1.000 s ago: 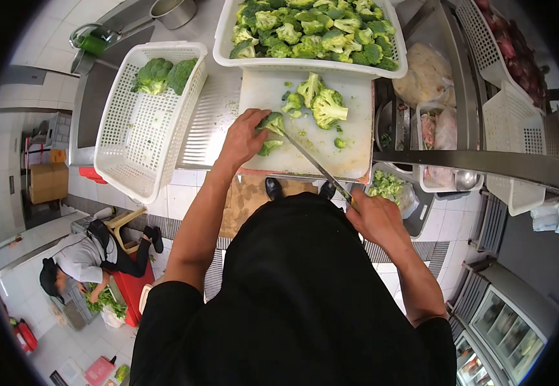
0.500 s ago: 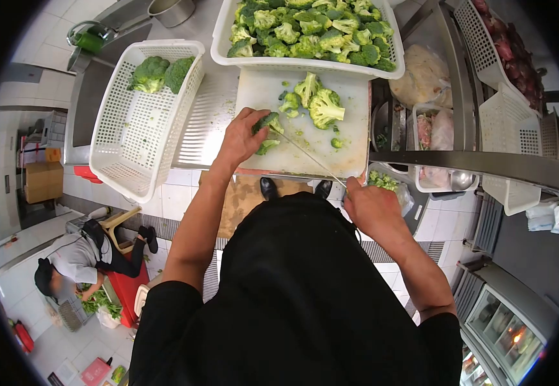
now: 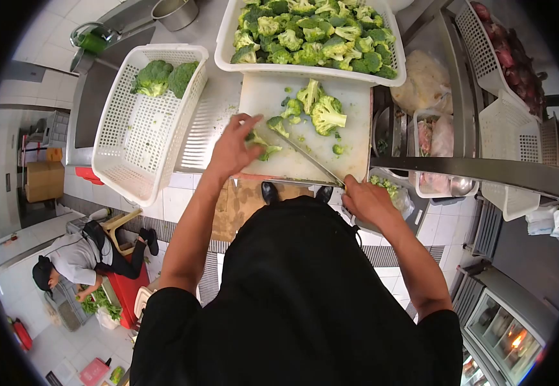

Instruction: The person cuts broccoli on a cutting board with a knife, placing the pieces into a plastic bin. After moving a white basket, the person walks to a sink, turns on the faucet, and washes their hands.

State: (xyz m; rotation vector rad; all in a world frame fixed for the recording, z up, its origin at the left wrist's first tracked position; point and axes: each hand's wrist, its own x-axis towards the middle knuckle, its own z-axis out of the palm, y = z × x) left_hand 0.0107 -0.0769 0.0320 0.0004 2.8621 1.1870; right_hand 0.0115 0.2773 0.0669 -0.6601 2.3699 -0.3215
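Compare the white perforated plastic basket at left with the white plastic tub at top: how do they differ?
The left basket holds two large broccoli heads; the top tub is heaped with cut florets. The basket's floor shows widely; the tub's is hidden. Both are white plastic and hold broccoli.

A commercial kitchen, by its fittings and bulk stock.
The steel tabletop point(image 3: 221, 98) bears a board point(image 3: 354, 96) and a big basket point(image 3: 311, 73) heaped with cut broccoli point(image 3: 318, 40); a steel rack point(image 3: 472, 167), bagged meat point(image 3: 443, 136) and a glass-door fridge point(image 3: 504, 331) stand rightward; floor tiles point(image 3: 177, 197) are white; a co-worker point(image 3: 76, 260) bends over greens point(image 3: 99, 300).
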